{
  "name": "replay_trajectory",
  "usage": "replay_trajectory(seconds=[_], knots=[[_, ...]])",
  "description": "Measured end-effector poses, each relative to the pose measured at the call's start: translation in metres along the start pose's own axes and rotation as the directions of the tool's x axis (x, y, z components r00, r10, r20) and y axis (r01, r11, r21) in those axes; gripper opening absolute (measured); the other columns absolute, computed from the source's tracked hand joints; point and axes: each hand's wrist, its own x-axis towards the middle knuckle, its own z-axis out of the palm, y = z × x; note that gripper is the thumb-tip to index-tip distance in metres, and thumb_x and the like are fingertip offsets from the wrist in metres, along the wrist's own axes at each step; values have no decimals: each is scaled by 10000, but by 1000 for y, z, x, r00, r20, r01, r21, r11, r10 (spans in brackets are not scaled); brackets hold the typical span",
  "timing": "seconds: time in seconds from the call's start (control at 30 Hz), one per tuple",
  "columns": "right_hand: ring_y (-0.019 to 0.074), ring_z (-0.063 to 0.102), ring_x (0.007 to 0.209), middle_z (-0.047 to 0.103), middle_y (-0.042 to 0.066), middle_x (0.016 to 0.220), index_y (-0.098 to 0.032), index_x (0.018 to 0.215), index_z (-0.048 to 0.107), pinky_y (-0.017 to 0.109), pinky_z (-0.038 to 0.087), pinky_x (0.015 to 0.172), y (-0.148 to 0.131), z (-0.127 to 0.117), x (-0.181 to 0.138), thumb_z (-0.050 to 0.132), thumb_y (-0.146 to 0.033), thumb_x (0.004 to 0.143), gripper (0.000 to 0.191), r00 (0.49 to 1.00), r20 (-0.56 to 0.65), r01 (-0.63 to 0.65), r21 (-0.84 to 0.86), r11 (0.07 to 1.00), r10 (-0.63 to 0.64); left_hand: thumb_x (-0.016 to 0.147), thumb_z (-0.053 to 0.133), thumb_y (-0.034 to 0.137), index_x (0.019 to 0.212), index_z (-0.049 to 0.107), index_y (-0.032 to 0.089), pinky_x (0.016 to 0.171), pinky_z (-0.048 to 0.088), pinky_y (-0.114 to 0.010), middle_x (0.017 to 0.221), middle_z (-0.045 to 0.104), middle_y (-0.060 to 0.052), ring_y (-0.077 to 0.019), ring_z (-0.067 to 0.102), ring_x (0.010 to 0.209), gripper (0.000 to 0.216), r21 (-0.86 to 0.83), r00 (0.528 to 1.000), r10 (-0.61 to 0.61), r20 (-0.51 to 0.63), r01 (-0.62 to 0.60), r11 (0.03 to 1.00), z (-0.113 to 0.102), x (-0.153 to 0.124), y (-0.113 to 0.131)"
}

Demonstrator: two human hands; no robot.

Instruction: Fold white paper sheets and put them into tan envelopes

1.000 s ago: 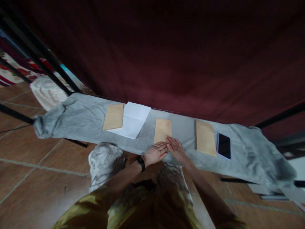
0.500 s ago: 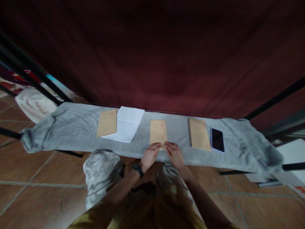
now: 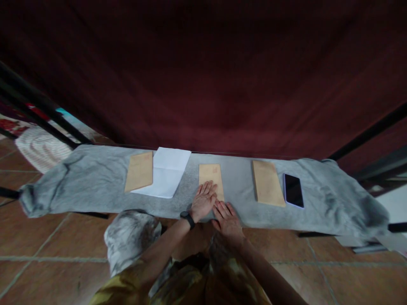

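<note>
A brown paper envelope [image 3: 210, 171] lies in the middle of the grey cloth, with a small reddish print near its top right corner. My left hand [image 3: 204, 200], a dark watch on its wrist, lies flat on the envelope's lower left part, fingers stretched out. At the envelope's bottom edge is my right hand [image 3: 228, 218], its fingers extended and spread, the tips at or just over the lower right corner. Neither hand grips anything. The envelope's lower end is partly hidden under the hands.
Left of the hands, another envelope [image 3: 139, 171] overlaps a creased white paper sheet [image 3: 168, 171]. To the right lie a thick stack of envelopes [image 3: 268, 183] and a phone [image 3: 294, 190] with a purple edge. The grey cloth [image 3: 95, 182] covers a narrow bench before a dark red curtain [image 3: 203, 84].
My left hand has slid up onto the envelope and flattened. My right hand has drawn back slightly toward me, its fingers spreading. Earlier both hands' fingertips met at the envelope's lower edge.
</note>
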Motion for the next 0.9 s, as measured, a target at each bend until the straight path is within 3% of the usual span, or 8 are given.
replay_trajectory(seconds=[0.27, 0.43, 0.53, 0.7, 0.8, 0.9], knots=[[265, 352, 1442, 355, 87, 1579, -234, 1549, 292, 502, 270, 1191, -2, -7, 0, 525, -265, 949, 644, 1000, -18, 18, -30, 999, -18, 993, 324, 434, 1521, 342, 197, 1217, 153, -507, 1593, 342, -91, -259, 245, 1491, 579, 33, 1000, -13, 7, 13, 999, 16, 86, -9], [269, 339, 1449, 321, 72, 1594, -254, 1561, 259, 500, 288, 1184, -2, -5, -1, 541, -259, 930, 691, 1000, -21, 10, -34, 999, -11, 989, 318, 454, 1519, 354, 189, 1216, 159, -518, 1578, 370, -94, -262, 213, 1502, 593, 15, 1000, 6, 28, -7, 1000, 16, 101, -12], [265, 339, 1448, 332, 75, 1591, -254, 1558, 269, 503, 266, 1191, -1, -4, -1, 535, -261, 935, 677, 1000, -19, 0, -34, 999, 0, 999, 304, 440, 1511, 372, 206, 1219, 149, -527, 1580, 369, -77, -261, 212, 1502, 567, 9, 999, 41, 36, -41, 999, 12, 85, -11], [276, 386, 1418, 426, 83, 1540, -246, 1503, 403, 503, 270, 1190, 1, -1, 0, 598, -314, 907, 631, 1000, 13, 4, -18, 1000, -3, 1010, 316, 405, 1509, 366, 276, 1224, 163, -526, 1584, 368, -25, -235, 230, 1498, 517, -21, 994, 106, 23, -105, 994, 6, 31, -5], [271, 388, 1418, 447, 75, 1526, -241, 1472, 455, 507, 266, 1195, 0, 1, 1, 607, -349, 894, 607, 1000, 13, -19, -11, 1000, 19, 1011, 328, 383, 1502, 376, 238, 1213, 217, -527, 1576, 380, -61, -254, 267, 1486, 515, -43, 999, 29, -27, -30, 999, 6, -6, 0], [252, 384, 1422, 406, 68, 1552, -234, 1500, 405, 497, 265, 1197, -4, -1, 2, 570, -341, 916, 617, 1000, -16, -25, 5, 1000, 25, 994, 371, 358, 1473, 408, 170, 1186, 288, -527, 1580, 354, -139, -290, 294, 1473, 516, -99, 975, -144, -168, 129, 987, 8, -38, 6]])
